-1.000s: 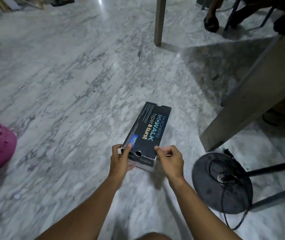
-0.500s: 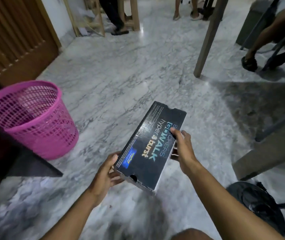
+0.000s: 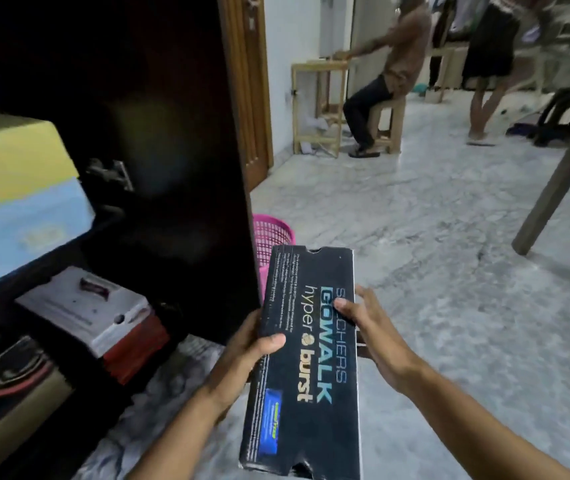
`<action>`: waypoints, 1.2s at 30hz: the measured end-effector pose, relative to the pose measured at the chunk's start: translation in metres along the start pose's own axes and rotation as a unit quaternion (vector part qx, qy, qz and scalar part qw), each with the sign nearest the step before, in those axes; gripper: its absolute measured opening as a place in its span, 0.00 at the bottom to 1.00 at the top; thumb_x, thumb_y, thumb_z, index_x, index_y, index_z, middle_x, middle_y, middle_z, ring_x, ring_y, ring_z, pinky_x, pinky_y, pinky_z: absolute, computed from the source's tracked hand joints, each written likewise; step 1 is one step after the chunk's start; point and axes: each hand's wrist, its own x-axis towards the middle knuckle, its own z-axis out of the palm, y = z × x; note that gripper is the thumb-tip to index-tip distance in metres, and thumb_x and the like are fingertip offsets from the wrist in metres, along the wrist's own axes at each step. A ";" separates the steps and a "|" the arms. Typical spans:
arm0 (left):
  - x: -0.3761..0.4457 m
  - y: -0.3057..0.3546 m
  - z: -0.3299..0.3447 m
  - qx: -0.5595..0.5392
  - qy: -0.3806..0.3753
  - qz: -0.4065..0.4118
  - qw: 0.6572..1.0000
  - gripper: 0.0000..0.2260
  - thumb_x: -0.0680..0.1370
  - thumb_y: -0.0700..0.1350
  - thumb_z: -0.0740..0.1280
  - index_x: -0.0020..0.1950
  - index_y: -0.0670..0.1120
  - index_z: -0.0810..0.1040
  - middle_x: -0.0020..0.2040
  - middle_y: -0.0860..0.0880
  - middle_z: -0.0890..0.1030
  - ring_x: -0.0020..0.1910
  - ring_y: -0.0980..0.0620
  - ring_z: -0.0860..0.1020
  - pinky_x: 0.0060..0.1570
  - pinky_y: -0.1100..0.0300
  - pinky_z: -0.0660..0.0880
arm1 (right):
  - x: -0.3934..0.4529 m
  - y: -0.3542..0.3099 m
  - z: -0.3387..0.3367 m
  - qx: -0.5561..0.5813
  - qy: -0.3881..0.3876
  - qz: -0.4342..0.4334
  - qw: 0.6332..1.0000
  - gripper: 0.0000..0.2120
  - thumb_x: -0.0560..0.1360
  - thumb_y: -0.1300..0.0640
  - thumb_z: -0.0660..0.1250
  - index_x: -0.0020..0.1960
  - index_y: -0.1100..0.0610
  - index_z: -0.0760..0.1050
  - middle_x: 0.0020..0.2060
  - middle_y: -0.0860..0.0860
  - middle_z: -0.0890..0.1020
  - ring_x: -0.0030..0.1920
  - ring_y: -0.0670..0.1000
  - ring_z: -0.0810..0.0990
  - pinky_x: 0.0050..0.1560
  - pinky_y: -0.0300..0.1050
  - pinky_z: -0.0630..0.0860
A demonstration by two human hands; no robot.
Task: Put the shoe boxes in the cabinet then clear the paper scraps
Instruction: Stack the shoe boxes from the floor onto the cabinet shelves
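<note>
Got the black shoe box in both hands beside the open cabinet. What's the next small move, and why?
Probably swing the black shoe box left, past the cabinet door, toward the shelves. The left hand and right hand grip its two sides, so it is ready to carry. Other boxes, a white and red box among them, already sit inside; which shelf has room I cannot tell.

Marble floor (image 3: pixel 432 237): pink basket (image 3: pixel 273 237), stool (image 3: pixel 385 124).
</note>
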 end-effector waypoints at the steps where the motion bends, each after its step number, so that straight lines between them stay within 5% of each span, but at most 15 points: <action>1: -0.015 0.004 -0.012 0.000 0.015 0.016 1.000 0.30 0.70 0.55 0.73 0.71 0.48 0.75 0.64 0.44 0.83 0.64 0.41 0.81 0.66 0.42 0.76 | 0.000 -0.007 0.015 -0.003 -0.019 -0.003 1.000 0.42 0.66 0.31 0.71 0.76 0.42 0.63 0.55 0.47 0.88 0.55 0.52 0.88 0.61 0.59 0.81; 6: -0.055 0.042 -0.073 -0.015 0.145 0.086 0.986 0.31 0.69 0.53 0.72 0.70 0.43 0.75 0.61 0.45 0.85 0.61 0.46 0.83 0.55 0.59 0.80 | -0.008 -0.041 0.086 -0.005 -0.143 -0.019 0.990 0.30 0.71 0.32 0.68 0.71 0.27 0.62 0.59 0.40 0.85 0.59 0.47 0.86 0.52 0.47 0.82; 9: -0.066 0.074 -0.107 -0.038 0.219 0.125 0.967 0.32 0.67 0.54 0.74 0.69 0.42 0.76 0.60 0.44 0.85 0.60 0.44 0.83 0.55 0.56 0.81 | -0.015 -0.053 0.113 -0.020 -0.210 -0.036 0.977 0.36 0.71 0.33 0.71 0.74 0.23 0.57 0.65 0.39 0.82 0.65 0.46 0.82 0.62 0.58 0.81; 11: -0.068 0.098 -0.124 -0.038 0.251 0.146 0.956 0.30 0.70 0.54 0.74 0.68 0.43 0.77 0.62 0.41 0.84 0.63 0.39 0.81 0.61 0.46 0.79 | -0.015 -0.061 0.128 -0.015 -0.245 -0.050 0.968 0.41 0.71 0.37 0.74 0.77 0.26 0.56 0.68 0.44 0.80 0.68 0.50 0.81 0.66 0.65 0.78; 14: -0.064 0.144 -0.146 -0.010 0.308 0.192 0.932 0.25 0.71 0.54 0.72 0.65 0.44 0.79 0.59 0.44 0.86 0.59 0.45 0.84 0.60 0.50 0.80 | -0.011 -0.089 0.156 0.025 -0.256 -0.081 0.963 0.38 0.71 0.46 0.75 0.77 0.34 0.64 0.65 0.52 0.82 0.64 0.56 0.84 0.58 0.64 0.82; 18: -0.050 0.201 -0.179 0.002 0.369 0.196 0.909 0.34 0.66 0.70 0.73 0.64 0.51 0.80 0.59 0.51 0.86 0.59 0.50 0.84 0.65 0.45 0.77 | 0.015 -0.146 0.196 0.098 -0.224 -0.088 0.966 0.22 0.72 0.49 0.70 0.66 0.47 0.75 0.60 0.53 0.85 0.57 0.57 0.86 0.52 0.60 0.84; 20: -0.047 0.223 -0.192 0.014 0.389 0.195 0.900 0.36 0.65 0.74 0.71 0.65 0.55 0.79 0.61 0.54 0.84 0.62 0.51 0.82 0.67 0.44 0.75 | 0.035 -0.175 0.216 0.124 -0.219 -0.068 0.966 0.22 0.70 0.45 0.73 0.62 0.50 0.76 0.58 0.55 0.85 0.52 0.57 0.86 0.52 0.60 0.84; 23: -0.049 0.250 -0.205 0.042 0.436 0.233 0.868 0.39 0.65 0.72 0.71 0.70 0.54 0.73 0.67 0.52 0.79 0.65 0.53 0.78 0.69 0.48 0.74 | 0.066 -0.218 0.249 0.149 -0.228 -0.034 0.962 0.25 0.67 0.41 0.72 0.60 0.51 0.79 0.54 0.55 0.85 0.54 0.57 0.85 0.50 0.55 0.82; 26: -0.056 0.267 -0.215 0.123 0.448 0.284 0.839 0.38 0.67 0.66 0.72 0.73 0.51 0.69 0.68 0.48 0.76 0.62 0.56 0.78 0.64 0.62 0.76 | 0.095 -0.255 0.280 0.151 -0.248 -0.021 0.957 0.23 0.69 0.40 0.68 0.58 0.51 0.80 0.53 0.54 0.84 0.56 0.57 0.83 0.49 0.53 0.80; 31: -0.055 0.279 -0.244 0.417 0.500 0.248 0.718 0.29 0.72 0.54 0.76 0.72 0.58 0.72 0.67 0.50 0.66 0.64 0.57 0.68 0.62 0.67 0.65 | 0.121 -0.292 0.333 0.115 -0.251 -0.002 0.961 0.26 0.65 0.36 0.70 0.55 0.52 0.82 0.50 0.54 0.85 0.50 0.56 0.83 0.37 0.45 0.79; 36: -0.043 0.296 -0.272 0.607 0.495 0.175 0.596 0.28 0.75 0.55 0.73 0.73 0.52 0.73 0.71 0.48 0.70 0.65 0.43 0.70 0.64 0.49 0.72 | 0.161 -0.297 0.365 0.135 -0.249 0.013 0.959 0.43 0.55 0.26 0.76 0.62 0.52 0.82 0.62 0.56 0.83 0.59 0.59 0.83 0.41 0.49 0.83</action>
